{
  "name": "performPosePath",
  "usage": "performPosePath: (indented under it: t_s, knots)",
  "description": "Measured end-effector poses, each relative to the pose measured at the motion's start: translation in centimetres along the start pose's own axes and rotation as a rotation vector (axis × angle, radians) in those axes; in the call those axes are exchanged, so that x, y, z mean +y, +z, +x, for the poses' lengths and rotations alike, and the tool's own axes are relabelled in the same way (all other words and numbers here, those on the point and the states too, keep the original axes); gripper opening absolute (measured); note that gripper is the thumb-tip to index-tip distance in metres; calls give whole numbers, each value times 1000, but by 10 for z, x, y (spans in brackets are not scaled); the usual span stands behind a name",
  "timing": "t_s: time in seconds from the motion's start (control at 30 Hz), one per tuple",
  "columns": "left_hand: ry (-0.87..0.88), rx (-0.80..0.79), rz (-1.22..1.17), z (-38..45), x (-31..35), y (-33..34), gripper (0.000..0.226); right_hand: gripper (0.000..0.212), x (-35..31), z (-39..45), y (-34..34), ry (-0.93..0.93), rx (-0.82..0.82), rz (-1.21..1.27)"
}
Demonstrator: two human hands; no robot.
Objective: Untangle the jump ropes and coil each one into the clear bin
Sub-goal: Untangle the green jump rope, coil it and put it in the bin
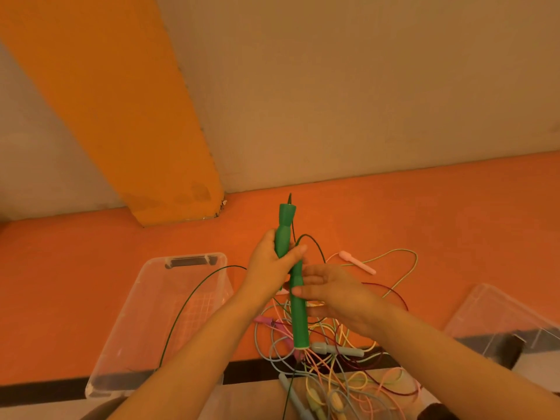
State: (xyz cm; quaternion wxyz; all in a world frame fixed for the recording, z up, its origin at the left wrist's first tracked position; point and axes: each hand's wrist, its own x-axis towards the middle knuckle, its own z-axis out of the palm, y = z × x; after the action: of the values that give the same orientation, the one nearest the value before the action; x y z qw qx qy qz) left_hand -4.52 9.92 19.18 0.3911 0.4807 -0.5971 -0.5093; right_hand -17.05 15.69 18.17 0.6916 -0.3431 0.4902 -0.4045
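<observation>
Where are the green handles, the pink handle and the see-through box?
green handles (pixel 298 313), head view, lower handle's shaft.
pink handle (pixel 357 262), head view, its middle.
clear bin (pixel 194 259), head view, far rim.

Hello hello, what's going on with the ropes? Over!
Left hand grips upper green handle; right hand holds lower green handle. Green cord trails over clear bin. Tangled ropes underneath.
</observation>
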Motion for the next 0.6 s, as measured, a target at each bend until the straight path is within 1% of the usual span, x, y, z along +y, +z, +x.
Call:
performPosePath:
  t_s: [0.1,0.17,0.27,0.33,0.4,0.5,0.6]
  knots:
    - [20,-23,58,-1,1,3,22,24,-2,2,-2,-16,50,35]
    - [38,-53,95,-3,1,5,12,21,-4,4,-4,-22,93,45]
    - [31,-59,58,-1,1,4,15,24,-3,5,-7,-25,119,98]
    - [13,-56,-5,-1,1,3,7,26,-4,5,-9,-41,132,144]
    - [-10,-59,-34,-3,1,2,5,23,-6,6,-11,-74,160,202]
    - [29,-66,89,-5,-2,2,13,20,-10,7,-14,-101,220,291]
    - [55,-105,159,-4,-2,2,6,16,-11,5,-16,-123,236,239]
